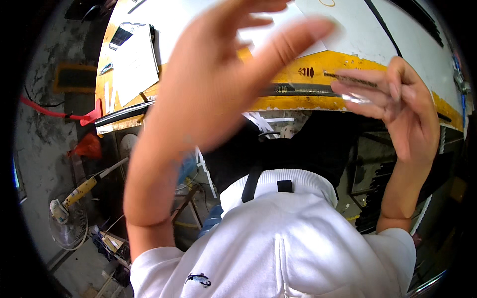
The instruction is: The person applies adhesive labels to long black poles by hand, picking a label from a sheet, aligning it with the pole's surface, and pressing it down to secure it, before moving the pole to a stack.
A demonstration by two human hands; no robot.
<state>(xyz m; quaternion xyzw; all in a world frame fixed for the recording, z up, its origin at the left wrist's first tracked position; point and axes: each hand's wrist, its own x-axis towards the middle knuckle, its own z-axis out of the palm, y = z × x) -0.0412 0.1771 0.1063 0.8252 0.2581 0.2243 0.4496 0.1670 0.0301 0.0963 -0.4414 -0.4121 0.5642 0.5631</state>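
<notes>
My left hand (218,84) is raised close to the camera, blurred, with its thumb and fingers apart and nothing seen in them. My right hand (410,107) pinches a thin dark-patterned strip (355,79) between thumb and fingers; a shiny clear film (357,99) shows beside it. A dark glossy rod (313,90) with a small pale emblem lies along the table's near edge, partly hidden behind my left hand and wrist. Above the rod, a small dark emblem piece (306,72) sits on the yellow edge of the table.
The table (362,30) has a white top and a worn yellow border. At its left lie a phone (122,36) and white paper (135,69). A red clamp-like piece (92,115) sits at the left edge. A fan (68,223) stands on the floor at lower left.
</notes>
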